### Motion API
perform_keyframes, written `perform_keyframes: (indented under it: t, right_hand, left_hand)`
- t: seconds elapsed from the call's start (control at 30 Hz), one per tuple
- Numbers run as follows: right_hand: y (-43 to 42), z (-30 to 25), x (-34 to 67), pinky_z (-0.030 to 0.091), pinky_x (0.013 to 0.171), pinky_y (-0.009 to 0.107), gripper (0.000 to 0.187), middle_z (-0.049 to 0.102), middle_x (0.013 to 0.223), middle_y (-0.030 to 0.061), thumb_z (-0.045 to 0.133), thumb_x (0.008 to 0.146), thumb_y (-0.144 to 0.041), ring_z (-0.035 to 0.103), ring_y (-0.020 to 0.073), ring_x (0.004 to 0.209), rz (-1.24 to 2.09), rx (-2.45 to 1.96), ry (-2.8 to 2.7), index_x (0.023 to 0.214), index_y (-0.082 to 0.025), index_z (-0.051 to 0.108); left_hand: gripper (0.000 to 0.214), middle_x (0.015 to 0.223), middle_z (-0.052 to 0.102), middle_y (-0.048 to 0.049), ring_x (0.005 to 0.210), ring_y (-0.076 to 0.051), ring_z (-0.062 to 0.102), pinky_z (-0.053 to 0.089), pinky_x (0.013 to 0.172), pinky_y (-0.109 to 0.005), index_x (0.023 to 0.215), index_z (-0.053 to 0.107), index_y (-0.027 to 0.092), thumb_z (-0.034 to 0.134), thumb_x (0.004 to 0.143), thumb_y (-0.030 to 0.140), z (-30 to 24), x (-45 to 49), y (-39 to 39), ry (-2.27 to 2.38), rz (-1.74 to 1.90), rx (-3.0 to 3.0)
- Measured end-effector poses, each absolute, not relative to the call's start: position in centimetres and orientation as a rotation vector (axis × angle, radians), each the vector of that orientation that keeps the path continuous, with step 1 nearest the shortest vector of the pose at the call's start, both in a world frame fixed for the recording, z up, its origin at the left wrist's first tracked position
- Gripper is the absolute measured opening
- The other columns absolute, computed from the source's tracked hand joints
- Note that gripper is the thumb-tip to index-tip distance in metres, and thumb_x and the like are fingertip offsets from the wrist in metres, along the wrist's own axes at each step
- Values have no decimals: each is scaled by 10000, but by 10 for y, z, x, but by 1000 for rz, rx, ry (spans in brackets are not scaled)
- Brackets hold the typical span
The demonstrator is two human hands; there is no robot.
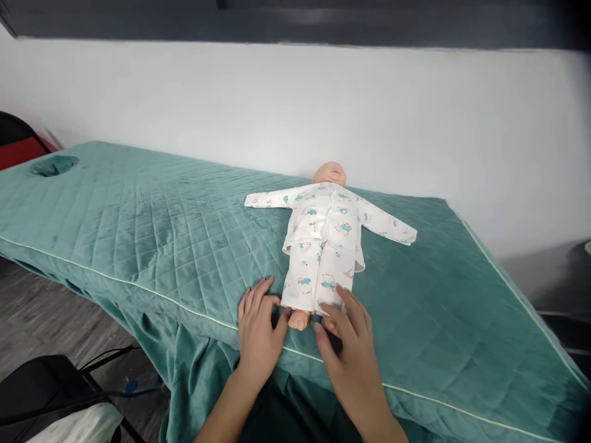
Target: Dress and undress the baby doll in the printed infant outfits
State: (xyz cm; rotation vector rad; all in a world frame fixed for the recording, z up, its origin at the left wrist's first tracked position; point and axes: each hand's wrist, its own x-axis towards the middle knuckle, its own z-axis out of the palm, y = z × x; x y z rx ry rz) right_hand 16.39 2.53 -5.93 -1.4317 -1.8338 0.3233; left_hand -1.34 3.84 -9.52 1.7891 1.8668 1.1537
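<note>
A green quilted massage table [152, 227] runs along the white wall [415, 123]. Both hands lie flat with fingers loose, grasping nothing: the left hand [258, 332] beside the doll's foot [299, 319], the right hand [353, 351] over the trouser hem [318, 289]. The doll [329, 234] lies face-up near the table's edge. I'd say smoothing gently from hem upward avoids bunching.

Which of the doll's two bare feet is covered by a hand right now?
The foot under the right hand, at the end of the trouser leg nearer the bed's right end. The other foot shows bare and uncovered just beside the left hand.
</note>
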Motion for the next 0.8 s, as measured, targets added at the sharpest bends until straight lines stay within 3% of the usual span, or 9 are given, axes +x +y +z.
perform_keyframes:
  t: [0.17,0.33,0.47,0.63,0.7,0.8]
  right_hand:
    - [42,-57,147,427,1033,706,209,498,1524,112,567,945,-256,405,408,1438,125,-1461,-1942,1141,-287,631]
    - [48,-55,148,411,1057,693,118,593,1444,56,564,928,-212,432,388,1424,106,-1432,-1973,990,-283,635]
    - [43,-49,153,445,1057,648,89,573,1468,16,566,920,-206,412,364,1444,183,-1369,-1991,920,-283,611]
    - [31,-46,159,478,1047,610,151,551,1481,-1,579,928,-213,408,351,1444,270,-1341,-1958,1011,-323,641]
    - [26,-49,164,538,982,560,204,525,1494,23,566,949,-236,438,339,1418,366,-1354,-1865,1103,-347,641]
    - [21,-56,178,586,908,475,295,519,1463,64,514,980,-242,532,297,1330,485,-1386,-1673,1239,-357,598]
  left_hand:
    - [82,1407,625,-40,1363,-297,537,341,1176,-656,856,569,308,550,907,246,-94,-11,39,1863,1212,1766]
    - [94,1287,695,-31,1278,-265,603,324,1202,-628,831,541,308,543,889,234,-95,-17,31,1765,1284,1729]
    - [90,1252,710,-37,1228,-255,631,389,1164,-613,847,526,302,505,908,239,-97,-23,25,1696,1353,1677]
    - [64,1260,698,-48,1257,-271,613,362,1182,-632,871,540,306,535,906,253,-99,-20,21,1705,1305,1715]
    - [73,1349,645,-74,1309,-284,577,421,1145,-615,967,567,322,550,912,277,-97,-16,18,1722,1323,1676]
    - [265,1459,553,-101,1379,-298,518,489,1098,-574,1180,567,340,545,922,282,-89,-10,14,1694,1345,1715]
